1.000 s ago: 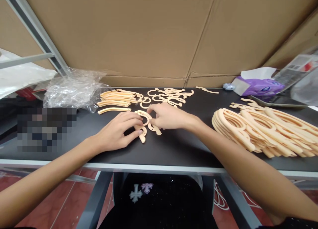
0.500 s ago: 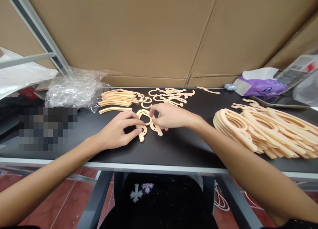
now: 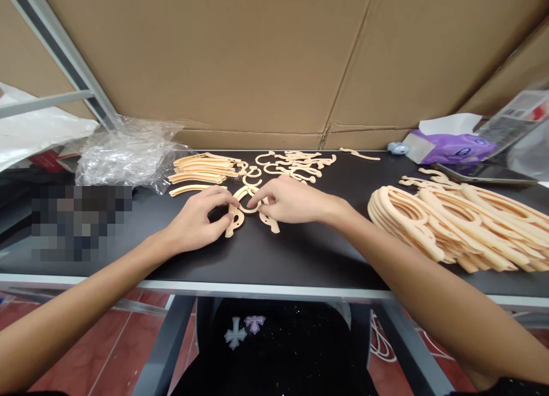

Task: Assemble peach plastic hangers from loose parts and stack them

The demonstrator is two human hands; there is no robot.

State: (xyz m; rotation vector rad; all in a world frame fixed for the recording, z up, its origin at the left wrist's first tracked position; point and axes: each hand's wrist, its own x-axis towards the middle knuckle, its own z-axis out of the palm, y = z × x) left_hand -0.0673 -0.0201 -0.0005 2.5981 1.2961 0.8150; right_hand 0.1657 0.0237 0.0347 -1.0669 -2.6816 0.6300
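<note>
Frame (image 3: 242, 194), cream plastic, on table (image 3: 300, 256) between hands | left hand (image 3: 199, 218): thumb and finger pinching its left leg | right hand (image 3: 295, 201): at its right side, pinch unclear | advice: hold flat, steady both legs, avoid twisting

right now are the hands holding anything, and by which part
Yes, a cream arched piece: left hand at its left side, right hand at its right side.
</note>
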